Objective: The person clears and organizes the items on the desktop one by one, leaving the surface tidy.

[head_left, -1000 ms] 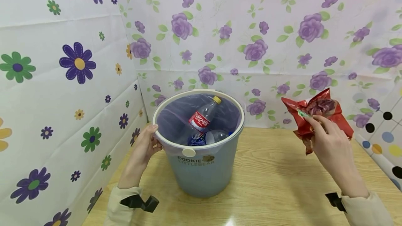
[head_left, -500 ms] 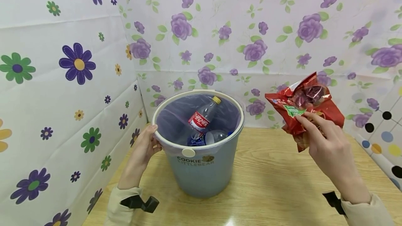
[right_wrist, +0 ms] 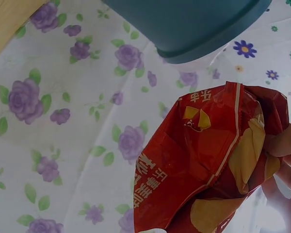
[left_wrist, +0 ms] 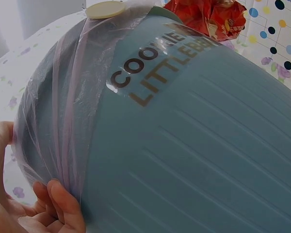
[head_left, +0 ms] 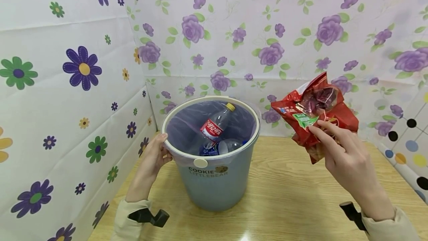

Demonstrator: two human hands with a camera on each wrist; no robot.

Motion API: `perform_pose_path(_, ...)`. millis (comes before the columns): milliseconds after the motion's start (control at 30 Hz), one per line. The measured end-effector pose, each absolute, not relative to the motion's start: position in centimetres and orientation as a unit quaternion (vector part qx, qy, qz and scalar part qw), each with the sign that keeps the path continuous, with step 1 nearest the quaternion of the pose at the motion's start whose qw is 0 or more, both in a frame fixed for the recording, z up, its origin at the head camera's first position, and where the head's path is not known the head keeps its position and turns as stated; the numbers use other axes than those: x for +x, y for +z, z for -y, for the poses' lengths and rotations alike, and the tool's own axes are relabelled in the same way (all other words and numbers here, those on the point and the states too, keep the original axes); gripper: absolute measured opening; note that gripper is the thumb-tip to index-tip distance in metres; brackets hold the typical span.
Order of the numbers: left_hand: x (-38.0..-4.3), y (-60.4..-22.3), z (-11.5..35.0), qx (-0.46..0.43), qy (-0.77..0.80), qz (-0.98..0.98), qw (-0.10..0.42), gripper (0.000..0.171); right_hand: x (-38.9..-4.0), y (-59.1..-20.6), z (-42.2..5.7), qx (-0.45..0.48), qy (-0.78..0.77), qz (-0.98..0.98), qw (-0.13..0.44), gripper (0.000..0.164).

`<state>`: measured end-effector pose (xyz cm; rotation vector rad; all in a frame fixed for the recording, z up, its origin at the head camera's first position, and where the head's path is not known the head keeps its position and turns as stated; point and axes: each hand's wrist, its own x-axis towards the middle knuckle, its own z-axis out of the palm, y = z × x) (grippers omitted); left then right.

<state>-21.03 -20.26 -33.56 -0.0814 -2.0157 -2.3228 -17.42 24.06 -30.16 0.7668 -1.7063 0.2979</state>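
A blue-grey bin [head_left: 217, 189] with a cream rim stands on the wooden table, lined with a thin translucent purple bag [left_wrist: 70, 111]. My left hand [head_left: 154, 155] grips the rim at its left side, thumb on top and fingers curled below over the liner. Inside the bin lie a clear plastic bottle [head_left: 214, 127] with red label and yellow cap, and another bottle [head_left: 230, 145] with a blue label. My right hand [head_left: 347, 159] pinches a crumpled red snack packet [head_left: 321, 103] in the air, right of the bin. The packet has a green patch and a see-through window.
The wooden table [head_left: 284, 189] stretches around the bin. Flowered sheeting [head_left: 240, 40] hangs behind it, and a daisy-patterned sheet [head_left: 67, 103] stands along the left. Dotted sheeting [head_left: 409, 148] is at the right edge.
My right hand has moved left with the red packet, bringing it closer to the bin and turning its printed front more into view. My left hand stays on the rim.
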Motion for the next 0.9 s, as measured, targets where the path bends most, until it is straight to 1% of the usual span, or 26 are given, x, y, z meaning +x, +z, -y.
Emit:
perform_pose_path(300,-21.0,-33.5,20.2,-0.028,-0.753,0.657,0.031,0.026,-16.7,-29.4,-23.0,0.347,0.138,0.720,0.585,0.030)
perform_pose_path(667,-21.0,-33.7,20.2,-0.022,-0.756,0.654,0.033,0.021,-16.1,-28.3,-21.3,0.361,0.150,0.700,0.598,0.027)
perform_pose_path(900,-21.1,-33.7,20.2,-0.020,-0.758,0.651,0.036,0.019,-15.6,-27.4,-19.8,0.373,0.164,0.691,0.597,0.029)
